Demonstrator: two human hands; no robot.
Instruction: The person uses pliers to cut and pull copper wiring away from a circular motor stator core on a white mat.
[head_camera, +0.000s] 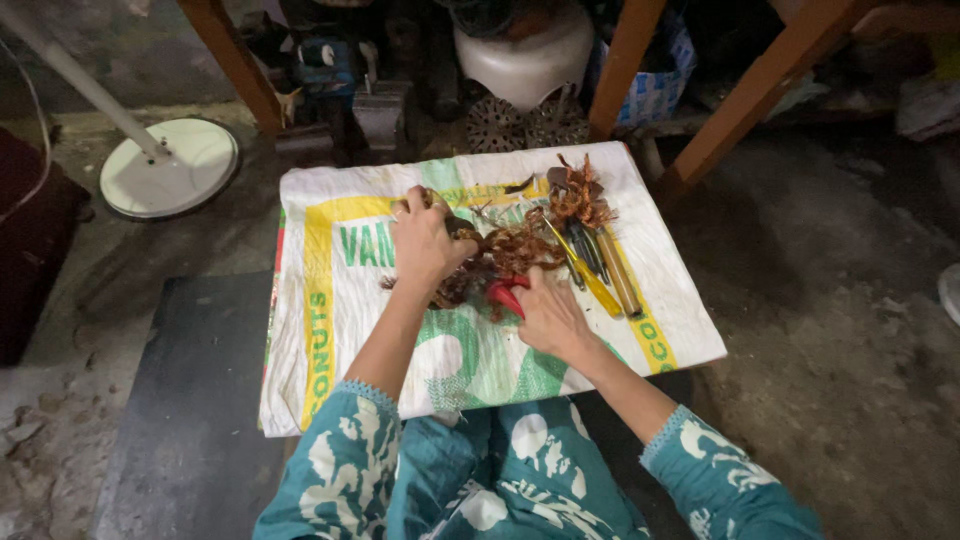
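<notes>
A tangle of copper wire (510, 255) lies on a white woven sack (330, 330) with yellow and green print, spread on the floor. My left hand (425, 240) presses down on the left part of the tangle and seems to grip a dark piece there. My right hand (545, 315) is closed on the red handles of a cutting tool (503, 293), whose head points into the wire. A second copper clump (578, 198) sits at the far edge of the sack, with several hand tools (600, 268) with yellow and dark handles lying beside it.
A white round fan base (170, 168) with its pole stands at the left. Wooden table legs (735, 110), a white stool (525, 55) and dark metal parts (375, 110) crowd the far side. A dark mat (190, 400) lies at my left on the concrete floor.
</notes>
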